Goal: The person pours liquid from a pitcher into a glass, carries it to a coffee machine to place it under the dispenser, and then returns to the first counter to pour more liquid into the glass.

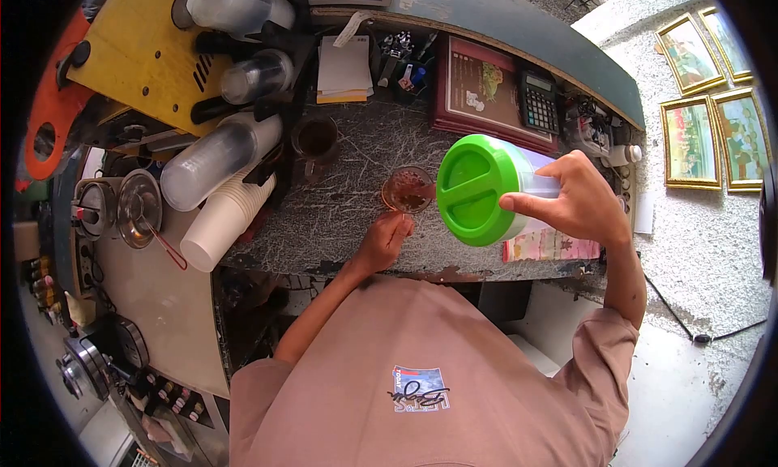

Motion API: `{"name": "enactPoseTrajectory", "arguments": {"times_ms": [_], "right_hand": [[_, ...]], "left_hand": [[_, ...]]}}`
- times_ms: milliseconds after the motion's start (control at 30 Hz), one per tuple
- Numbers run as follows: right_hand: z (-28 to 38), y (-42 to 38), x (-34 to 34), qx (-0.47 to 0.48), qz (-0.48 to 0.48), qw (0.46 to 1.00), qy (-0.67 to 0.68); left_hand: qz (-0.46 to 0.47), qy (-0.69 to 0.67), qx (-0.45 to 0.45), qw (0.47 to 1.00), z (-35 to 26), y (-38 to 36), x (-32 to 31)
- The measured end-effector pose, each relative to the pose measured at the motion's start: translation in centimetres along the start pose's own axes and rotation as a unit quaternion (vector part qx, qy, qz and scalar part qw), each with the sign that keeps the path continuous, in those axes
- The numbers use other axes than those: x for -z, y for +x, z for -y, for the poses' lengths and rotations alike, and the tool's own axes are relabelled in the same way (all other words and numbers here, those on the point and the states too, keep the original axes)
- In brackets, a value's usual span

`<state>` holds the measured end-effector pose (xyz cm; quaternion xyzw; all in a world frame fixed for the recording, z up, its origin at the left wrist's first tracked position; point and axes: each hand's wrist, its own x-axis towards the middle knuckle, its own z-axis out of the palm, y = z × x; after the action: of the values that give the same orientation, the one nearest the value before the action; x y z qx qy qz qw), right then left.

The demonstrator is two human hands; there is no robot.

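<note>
My right hand [587,195] grips a clear pitcher with a green lid [476,191], thumb on one side and fingers on the other. The pitcher is tilted to the left, its lid edge close to a glass mug [408,190]. Reddish-brown liquid shows in this mug. At its near side, the fingers of my left hand [383,244] are closed around the mug's handle, which they mostly hide. Further left on the dark, scratched counter [356,167] stands a second glass mug [315,139] with dark contents.
Stacked paper cups [231,220] and clear plastic cups [207,167] jut out at left. Behind the mugs are a notepad [344,70], maroon menus [486,86] and a calculator [539,102]. A pink patterned packet [551,246] lies beneath the pitcher. A metal strainer [139,207] sits far left.
</note>
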<state>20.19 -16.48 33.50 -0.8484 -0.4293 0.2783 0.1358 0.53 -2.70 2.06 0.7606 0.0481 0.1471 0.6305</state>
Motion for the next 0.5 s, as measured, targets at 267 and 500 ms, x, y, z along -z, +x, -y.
{"name": "enactPoseTrajectory", "arguments": {"times_ms": [267,500], "right_hand": [[-0.33,0.08,-0.14,-0.002,0.0,1.0,-0.01],[-0.67,0.18,-0.26,-0.016,0.011,1.0,-0.017]], "left_hand": [[0.0,-0.004,0.005,1.0,0.71,-0.27,-0.25],[0.005,-0.014,0.008,1.0,0.37,-0.12,-0.11]]}}
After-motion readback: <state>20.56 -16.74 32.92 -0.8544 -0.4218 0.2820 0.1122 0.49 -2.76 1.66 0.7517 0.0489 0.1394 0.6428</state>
